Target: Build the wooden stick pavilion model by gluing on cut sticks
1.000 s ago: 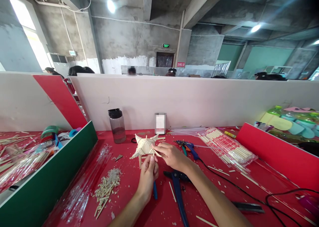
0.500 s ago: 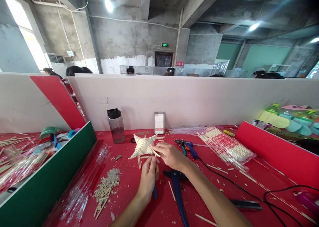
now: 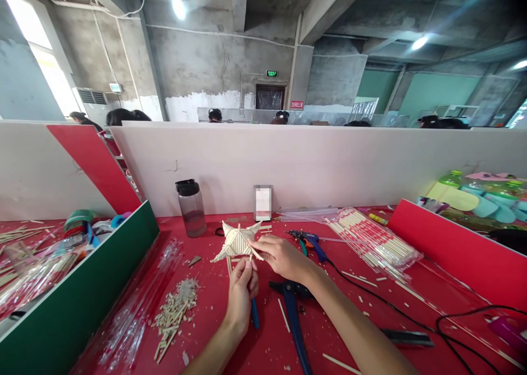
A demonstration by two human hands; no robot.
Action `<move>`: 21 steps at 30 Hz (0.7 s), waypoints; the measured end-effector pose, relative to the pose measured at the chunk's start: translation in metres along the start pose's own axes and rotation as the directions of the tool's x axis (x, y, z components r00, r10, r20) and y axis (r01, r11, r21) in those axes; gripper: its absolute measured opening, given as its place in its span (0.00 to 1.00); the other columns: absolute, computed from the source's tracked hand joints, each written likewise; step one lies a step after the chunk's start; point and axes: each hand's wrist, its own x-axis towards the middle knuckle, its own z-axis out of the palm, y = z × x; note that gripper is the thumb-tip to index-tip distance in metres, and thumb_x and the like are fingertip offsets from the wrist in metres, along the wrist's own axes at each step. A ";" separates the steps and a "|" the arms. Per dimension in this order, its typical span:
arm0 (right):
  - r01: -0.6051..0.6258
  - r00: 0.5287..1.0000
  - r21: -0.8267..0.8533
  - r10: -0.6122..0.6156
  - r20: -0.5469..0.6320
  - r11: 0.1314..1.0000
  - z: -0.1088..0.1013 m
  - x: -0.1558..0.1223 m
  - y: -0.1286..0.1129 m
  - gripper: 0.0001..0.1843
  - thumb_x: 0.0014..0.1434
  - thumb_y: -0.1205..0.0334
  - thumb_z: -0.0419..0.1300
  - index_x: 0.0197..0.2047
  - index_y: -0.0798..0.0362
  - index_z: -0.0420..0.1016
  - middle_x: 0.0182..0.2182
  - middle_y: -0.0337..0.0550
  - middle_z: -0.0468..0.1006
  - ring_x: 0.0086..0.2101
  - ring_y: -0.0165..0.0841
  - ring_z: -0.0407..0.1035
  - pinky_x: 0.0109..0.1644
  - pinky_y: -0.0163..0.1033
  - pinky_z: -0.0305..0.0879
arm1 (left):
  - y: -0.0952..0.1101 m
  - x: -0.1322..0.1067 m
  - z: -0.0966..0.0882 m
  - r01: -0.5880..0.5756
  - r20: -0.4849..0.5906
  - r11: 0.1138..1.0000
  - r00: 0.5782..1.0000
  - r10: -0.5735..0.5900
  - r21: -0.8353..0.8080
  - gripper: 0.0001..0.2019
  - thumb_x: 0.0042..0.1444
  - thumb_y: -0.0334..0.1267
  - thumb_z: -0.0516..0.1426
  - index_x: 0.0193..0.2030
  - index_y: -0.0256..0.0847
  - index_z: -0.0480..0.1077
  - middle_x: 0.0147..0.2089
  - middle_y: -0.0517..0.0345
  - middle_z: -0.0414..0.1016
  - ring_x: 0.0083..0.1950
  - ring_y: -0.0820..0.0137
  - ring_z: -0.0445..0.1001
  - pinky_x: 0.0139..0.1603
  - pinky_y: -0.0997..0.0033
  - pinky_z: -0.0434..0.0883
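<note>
A small roof-shaped model made of pale wooden sticks (image 3: 237,242) stands on the red table (image 3: 362,320) in front of me. My left hand (image 3: 242,291) is closed in a pinch on a thin stick under the model's near edge. My right hand (image 3: 282,257) rests its fingers against the model's right side, pinching a stick there. A blue-handled tool (image 3: 255,313) lies just under my left hand.
Blue cutters (image 3: 294,309) lie right of my hands, a glue gun (image 3: 309,240) and its black cable (image 3: 411,320) beyond. Packs of sticks (image 3: 373,242) lie right, stick offcuts (image 3: 175,309) left, a dark bottle (image 3: 191,207) and a phone (image 3: 263,202) behind. Dividers bound the desk.
My left hand has slid slightly left and down under the model. The model has shifted a little to the left. My right hand stays against it.
</note>
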 end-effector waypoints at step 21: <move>0.000 1.000 0.011 0.000 -0.007 1.000 0.003 0.000 0.003 0.20 0.71 0.66 0.51 0.63 0.50 0.69 0.42 0.47 0.77 0.43 0.35 0.71 0.50 0.39 0.69 | 0.001 0.005 -0.004 -0.019 0.022 0.998 1.000 0.018 0.060 0.22 0.54 0.59 0.62 0.32 0.40 0.66 0.20 0.73 0.48 0.19 0.81 0.42 0.19 0.81 0.47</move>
